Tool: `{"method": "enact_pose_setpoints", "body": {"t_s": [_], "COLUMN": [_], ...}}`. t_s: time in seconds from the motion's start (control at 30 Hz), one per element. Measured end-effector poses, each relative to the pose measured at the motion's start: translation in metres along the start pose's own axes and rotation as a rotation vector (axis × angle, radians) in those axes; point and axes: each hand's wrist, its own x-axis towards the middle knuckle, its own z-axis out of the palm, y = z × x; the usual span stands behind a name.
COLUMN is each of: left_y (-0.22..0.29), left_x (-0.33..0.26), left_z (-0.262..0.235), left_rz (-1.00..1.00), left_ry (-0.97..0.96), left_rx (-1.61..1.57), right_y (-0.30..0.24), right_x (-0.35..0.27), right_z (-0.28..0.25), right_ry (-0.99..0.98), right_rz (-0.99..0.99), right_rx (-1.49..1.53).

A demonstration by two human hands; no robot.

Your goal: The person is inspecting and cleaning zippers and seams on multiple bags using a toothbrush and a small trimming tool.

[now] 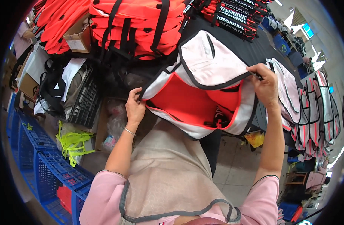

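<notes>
Between my hands hangs a white bag (213, 62) with black binding, spread wide so that its red lining (185, 98) shows. My left hand (135, 108) pinches the bag's left edge, fingers closed on the dark trim. On the other side my right hand (264, 84) grips the right edge near the corner of the raised flap. The flap leans away from me over the black table, and a slit with dark trim runs near its top. Inside the bag, lower right, lies a black part with white lettering. My beige apron is just below the bag.
Stacks of orange-red bags (138, 26) with black straps fill the far left of the table. Black folded pieces (234, 17) lie farther back. White-and-red bags (314, 112) are piled at right. A black crate (83, 101) and blue baskets (48, 165) stand at left.
</notes>
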Motion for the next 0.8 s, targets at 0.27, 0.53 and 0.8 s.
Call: {"method": "enact_pose_setpoints", "body": {"t_s": [0.27, 0.53, 0.8], "left_y": [0.052, 0.073, 0.066], "left_x": [-0.042, 0.004, 0.007], "left_z": [-0.016, -0.028, -0.035], "left_rz": [-0.181, -0.514, -0.517], "left_ry": [-0.164, -0.569, -0.564], "left_rx": [-0.386, -0.438, -0.330], "right_y": [-0.070, -0.109, -0.085], "right_x": [-0.052, -0.131, -0.079], "right_z": [0.061, 0.138, 0.127], "right_ry": [-0.079, -0.292, -0.368], "right_rz": [-0.156, -0.264, 0.238], "right_rx": [0.157, 0.246, 0.421]}}
